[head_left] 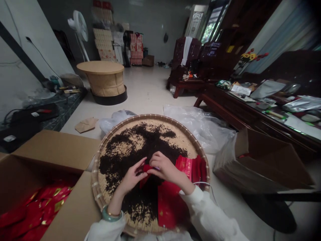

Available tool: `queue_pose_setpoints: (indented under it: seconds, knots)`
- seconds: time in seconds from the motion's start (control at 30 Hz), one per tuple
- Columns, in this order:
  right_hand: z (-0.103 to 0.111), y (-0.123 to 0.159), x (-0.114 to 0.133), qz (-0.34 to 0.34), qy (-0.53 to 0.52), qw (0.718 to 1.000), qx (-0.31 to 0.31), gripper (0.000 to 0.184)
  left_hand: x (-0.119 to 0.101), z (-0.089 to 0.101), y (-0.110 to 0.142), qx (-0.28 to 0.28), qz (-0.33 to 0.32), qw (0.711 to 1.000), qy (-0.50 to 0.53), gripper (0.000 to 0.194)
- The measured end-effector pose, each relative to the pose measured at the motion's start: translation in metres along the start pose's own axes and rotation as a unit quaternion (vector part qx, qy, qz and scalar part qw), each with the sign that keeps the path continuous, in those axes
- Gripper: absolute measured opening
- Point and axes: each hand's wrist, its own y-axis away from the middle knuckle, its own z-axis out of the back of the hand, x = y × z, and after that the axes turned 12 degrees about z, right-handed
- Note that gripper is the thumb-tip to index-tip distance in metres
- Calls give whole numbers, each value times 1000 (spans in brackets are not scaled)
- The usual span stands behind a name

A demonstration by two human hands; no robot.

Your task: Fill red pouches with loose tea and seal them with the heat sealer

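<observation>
A round woven bamboo tray (193, 140) lies in front of me, spread with dark loose tea leaves (130, 150). My left hand (132, 176) and my right hand (163, 166) meet over the tray's middle, both pinching a small red packet (145, 171) between their fingers. A stack of red packets (193, 167) lies on the tray just right of my right hand. A larger red bag (168, 204) rests on the tray near my right forearm. A green bangle (110, 216) sits on my left wrist.
An open cardboard box (57, 150) at the left holds several red packets (37, 211). Clear plastic sheeting (200, 124) lies behind the tray. Another cardboard box (260, 160) stands at the right, beside a dark wooden table (250, 113) covered in clutter. A round wooden drum (104, 78) stands farther back.
</observation>
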Motion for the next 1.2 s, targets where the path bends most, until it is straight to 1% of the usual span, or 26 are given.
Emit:
queue_pose_setpoints:
  seconds: [0.07, 0.13, 0.23, 0.37, 0.47, 0.53, 0.6, 0.7, 0.77, 0.9, 0.93, 1.0, 1.1, 1.2]
  knots:
    - [-3, -1, -5, -35, 6, 999, -34, 29, 0, -3, 1, 24, 15, 999, 33, 67]
    - [-6, -2, -9, -72, 12, 995, -65, 31, 0, -8, 2, 47, 28, 998, 40, 62]
    - [-8, -2, -15, -96, 3, 993, -69, 36, 0, -14, 4, 81, 59, 994, 39, 47]
    - [-9, -2, -20, -121, -15, 990, -75, 43, 0, -16, 6, 116, 82, 988, 65, 41]
    - [-15, -2, -21, -125, -16, 988, -84, 46, 0, -18, 3, 96, 75, 989, 78, 48]
    - [-20, -2, -22, -118, -13, 989, -92, 46, 0, -22, 1, 72, 71, 993, 54, 51]
    - [-24, -2, -23, -121, 3, 985, -121, 46, -1, -27, 0, 55, 74, 996, 18, 47]
    - [-25, 0, -29, -142, 42, 973, -178, 44, -1, -33, 2, 54, 104, 993, -4, 36]
    - [-23, 1, -32, -147, 50, 969, -192, 44, -1, -33, 4, 50, 115, 992, -12, 28]
    - [-22, 3, -33, -128, 34, 972, -194, 44, -1, -25, 7, 40, 93, 994, -52, 19]
    - [-22, 3, -31, -117, 37, 973, -194, 43, -1, -22, 6, 41, 84, 994, -57, 19]
    - [-24, 3, -26, -90, 52, 978, -182, 39, -2, -20, 5, 57, 66, 995, -55, 26]
    - [-23, 0, -16, -45, 51, 988, -138, 30, 0, -22, 3, 94, 72, 993, -4, 32]
    - [-12, -4, -7, -16, -1, 997, -69, 20, 3, -26, 2, 93, 97, 989, 66, 28]
